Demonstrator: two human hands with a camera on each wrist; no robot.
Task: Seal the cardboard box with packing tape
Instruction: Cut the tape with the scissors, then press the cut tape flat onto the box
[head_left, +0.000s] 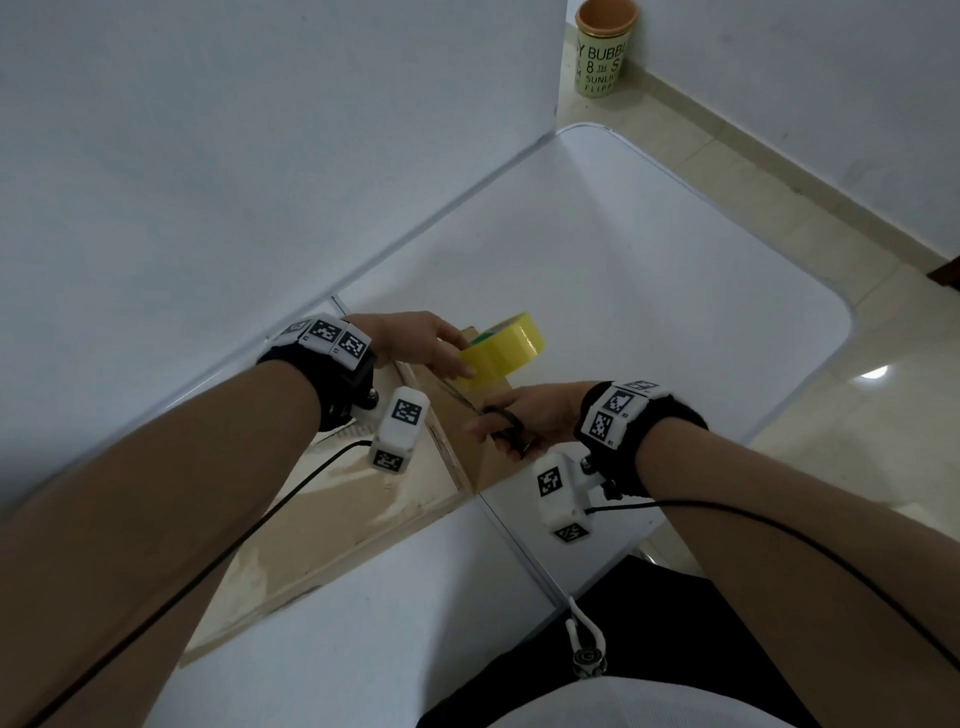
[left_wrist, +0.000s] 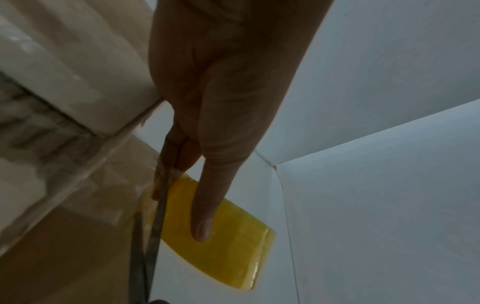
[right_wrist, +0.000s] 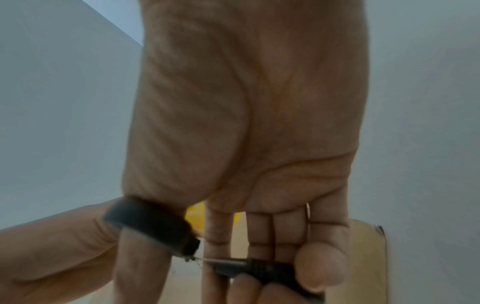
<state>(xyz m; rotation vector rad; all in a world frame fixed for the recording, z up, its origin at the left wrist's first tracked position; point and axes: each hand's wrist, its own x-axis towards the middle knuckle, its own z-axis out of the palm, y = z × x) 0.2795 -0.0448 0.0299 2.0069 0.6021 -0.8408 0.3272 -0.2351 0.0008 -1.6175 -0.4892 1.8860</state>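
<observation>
A brown cardboard box lies on the white table, its far end under both hands. My left hand grips a yellow tape roll above the box's far end. In the left wrist view the roll sits under an extended finger, with the scissor blades beside it. My right hand holds black-handled scissors, thumb and fingers through the loops. The blades point toward the tape just below the roll. The strip of tape itself is hard to make out.
A green cup with an orange rim stands on the tiled floor at the far corner. White walls close in the table's left and back sides. Cables run from both wrist cameras along my forearms. The table's right edge is rounded.
</observation>
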